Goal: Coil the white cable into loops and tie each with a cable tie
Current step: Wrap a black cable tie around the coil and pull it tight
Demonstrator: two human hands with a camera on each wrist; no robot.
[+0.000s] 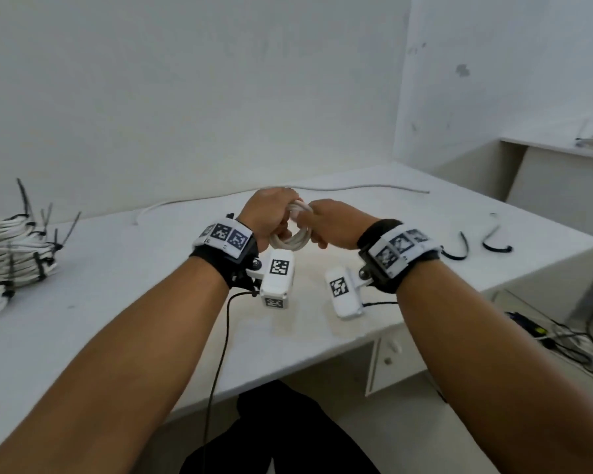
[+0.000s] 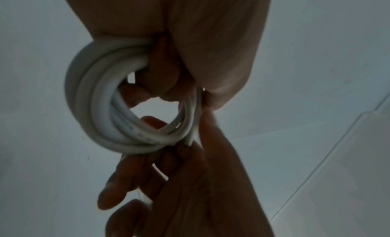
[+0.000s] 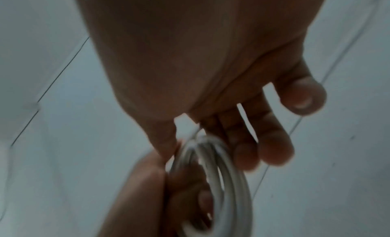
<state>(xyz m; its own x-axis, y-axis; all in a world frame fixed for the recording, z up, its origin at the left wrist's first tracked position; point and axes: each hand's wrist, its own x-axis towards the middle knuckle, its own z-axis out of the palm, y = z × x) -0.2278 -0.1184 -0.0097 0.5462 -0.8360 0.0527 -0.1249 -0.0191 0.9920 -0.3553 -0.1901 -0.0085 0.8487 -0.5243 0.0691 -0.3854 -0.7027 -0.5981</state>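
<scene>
White round cable coil (image 1: 293,234) sits in both our hands above the white desk (image 1: 117,285). Our left hand (image 1: 267,213) grips it tight; our right hand (image 1: 329,222) pinches its side. Tied white bundles (image 1: 14,254) wait left of the coil, black cable ties (image 1: 459,248) right. This coil still needs tying.

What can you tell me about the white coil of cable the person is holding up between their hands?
The white coil is smooth, round, plastic-looking cable wound into several stacked loops with an open middle. It is held above the white table, touching only the hands. The left hand grips one side, fingers curled through the ring; the right hand pinches the opposite side. No cable tie shows on it.
</scene>
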